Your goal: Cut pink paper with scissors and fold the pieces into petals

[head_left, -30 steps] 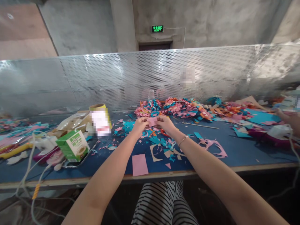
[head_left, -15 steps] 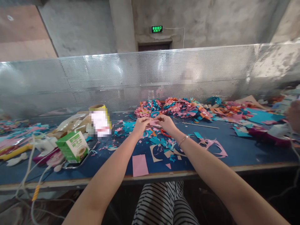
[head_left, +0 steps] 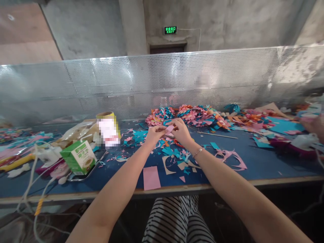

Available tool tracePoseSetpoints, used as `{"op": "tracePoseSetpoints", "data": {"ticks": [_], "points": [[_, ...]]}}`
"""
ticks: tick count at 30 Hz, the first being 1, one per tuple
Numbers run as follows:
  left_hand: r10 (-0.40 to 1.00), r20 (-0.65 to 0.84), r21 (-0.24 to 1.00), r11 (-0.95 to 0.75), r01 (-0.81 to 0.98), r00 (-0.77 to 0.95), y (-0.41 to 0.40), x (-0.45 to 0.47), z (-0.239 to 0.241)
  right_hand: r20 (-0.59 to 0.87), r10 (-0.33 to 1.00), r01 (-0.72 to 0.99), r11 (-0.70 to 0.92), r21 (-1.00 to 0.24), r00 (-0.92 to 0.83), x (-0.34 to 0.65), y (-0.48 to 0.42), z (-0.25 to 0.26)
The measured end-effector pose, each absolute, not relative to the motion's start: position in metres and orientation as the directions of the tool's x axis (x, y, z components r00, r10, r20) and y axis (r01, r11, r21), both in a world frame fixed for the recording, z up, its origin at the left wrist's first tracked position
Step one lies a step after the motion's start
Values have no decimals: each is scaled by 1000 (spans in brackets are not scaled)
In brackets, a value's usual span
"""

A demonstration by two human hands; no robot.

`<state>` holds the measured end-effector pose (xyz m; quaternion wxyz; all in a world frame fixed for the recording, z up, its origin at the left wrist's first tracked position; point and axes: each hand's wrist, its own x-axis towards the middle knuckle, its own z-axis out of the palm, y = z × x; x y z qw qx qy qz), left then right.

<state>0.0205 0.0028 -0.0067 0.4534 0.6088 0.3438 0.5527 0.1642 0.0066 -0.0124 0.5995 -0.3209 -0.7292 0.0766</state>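
A small folded piece of pink paper [head_left: 169, 130] is pinched between my two hands, above the scraps on the blue table. My left hand [head_left: 154, 133] grips its left side with fingers closed. From the right, my right hand [head_left: 180, 131] holds the other side, fingers bent over its top. Below my hands lie blue paper scraps [head_left: 170, 152] and cream offcuts [head_left: 168, 165]. A pink paper rectangle [head_left: 151, 178] rests flat near the table's front edge. Something red, perhaps scissor handles [head_left: 178, 143], is partly hidden by my right hand.
Heaped pink, blue and orange paper flowers [head_left: 192, 114] lie behind my hands, before a perforated metal screen [head_left: 141, 81]. A green drink carton [head_left: 79, 157] and a yellow container [head_left: 116, 130] stand left. A thin stick [head_left: 217, 135] lies right. Another person's hand [head_left: 315, 123] shows at far right.
The pink paper has turned and now shows a flat face between my fingers. My right fingers have lifted slightly. The other person's hand at far right has moved lower and nearer the blue paper.
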Motion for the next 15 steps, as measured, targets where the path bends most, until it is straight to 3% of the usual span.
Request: {"op": "tracePoseSetpoints", "data": {"ticks": [15], "points": [[923,383,912,-373,-170,29,-5,27,-2,888,458,384,829,-406,-50,165,12,-16]]}}
